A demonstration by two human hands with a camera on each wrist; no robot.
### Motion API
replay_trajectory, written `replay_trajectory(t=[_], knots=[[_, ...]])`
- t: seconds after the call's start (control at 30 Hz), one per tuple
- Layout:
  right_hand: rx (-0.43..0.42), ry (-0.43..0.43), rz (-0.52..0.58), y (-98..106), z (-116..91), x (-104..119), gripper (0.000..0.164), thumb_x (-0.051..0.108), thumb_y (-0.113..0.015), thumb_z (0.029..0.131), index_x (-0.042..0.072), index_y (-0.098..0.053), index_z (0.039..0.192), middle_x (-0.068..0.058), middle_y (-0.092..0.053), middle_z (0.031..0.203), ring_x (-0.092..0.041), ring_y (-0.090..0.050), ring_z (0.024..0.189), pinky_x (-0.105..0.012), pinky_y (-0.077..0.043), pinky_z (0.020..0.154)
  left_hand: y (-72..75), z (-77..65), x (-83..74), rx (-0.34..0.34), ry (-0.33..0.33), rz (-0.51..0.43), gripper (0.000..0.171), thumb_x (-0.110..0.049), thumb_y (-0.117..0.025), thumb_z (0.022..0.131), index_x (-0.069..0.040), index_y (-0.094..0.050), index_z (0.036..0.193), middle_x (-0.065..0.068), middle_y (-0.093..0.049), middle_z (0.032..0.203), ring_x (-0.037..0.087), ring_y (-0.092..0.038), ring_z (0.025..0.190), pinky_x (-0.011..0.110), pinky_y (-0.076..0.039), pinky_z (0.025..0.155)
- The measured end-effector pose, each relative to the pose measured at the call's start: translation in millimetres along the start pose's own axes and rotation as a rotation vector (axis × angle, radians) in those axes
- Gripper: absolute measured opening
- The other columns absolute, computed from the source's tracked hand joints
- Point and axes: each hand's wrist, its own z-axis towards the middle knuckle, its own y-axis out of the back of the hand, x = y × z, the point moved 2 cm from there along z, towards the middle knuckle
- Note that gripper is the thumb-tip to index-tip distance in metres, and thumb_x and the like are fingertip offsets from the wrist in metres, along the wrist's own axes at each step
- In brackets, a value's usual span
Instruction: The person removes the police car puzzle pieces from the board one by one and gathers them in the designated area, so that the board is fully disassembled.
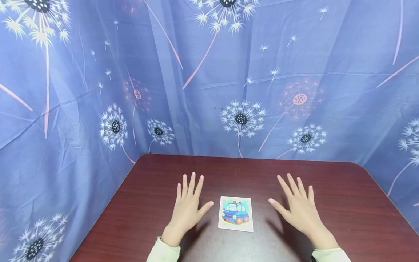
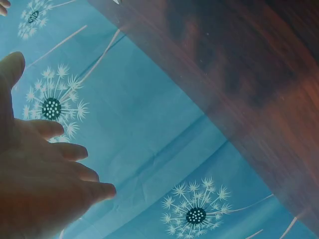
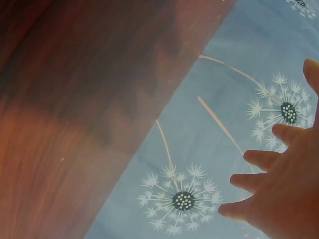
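Currently the left hand and right hand are spread wide, empty; between them lies the picture card, well apart from the far edge of the table. Perhaps a careless sweep could push it askew.

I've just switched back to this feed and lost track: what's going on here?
A person is at a table with both bare hands out, fingers spread. A card lies flat between them, its picture of a blue car facing up. The left grip is to one side of it and the right grip to the other, both seemingly raised above the table. Neither holds anything or touches the card.
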Motion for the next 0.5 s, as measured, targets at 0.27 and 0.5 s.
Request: replay_trajectory(t=[0.27,0.5], knots=[[-0.02,0.03,0.039,-0.1,8.2,9.8,0.073,0.052,-0.053,0.079,0.025,-0.024,0.141,-0.013,-0.025,0.142,-0.035,-0.014,0.131,-0.059,0.003,0.101,-0.5,-1.6,-5.6,-0.022,-0.042,-0.056,0.077,-0.05,-0.051,0.083,-0.015,-0.017,0.142,0.01,-0.006,0.148,0.031,0.002,0.133,0.049,-0.013,0.105],[-0.029,0.052,0.087,-5.5,12.8,13.8,0.068,0.048,-0.053,0.081,0.024,-0.027,0.14,-0.011,-0.03,0.141,-0.034,-0.022,0.129,-0.058,-0.006,0.101,0.5,-2.1,-10.5,-0.017,-0.055,-0.115,0.072,-0.045,-0.051,0.084,-0.014,-0.02,0.142,0.011,-0.01,0.147,0.028,-0.003,0.134,0.047,-0.018,0.104]])
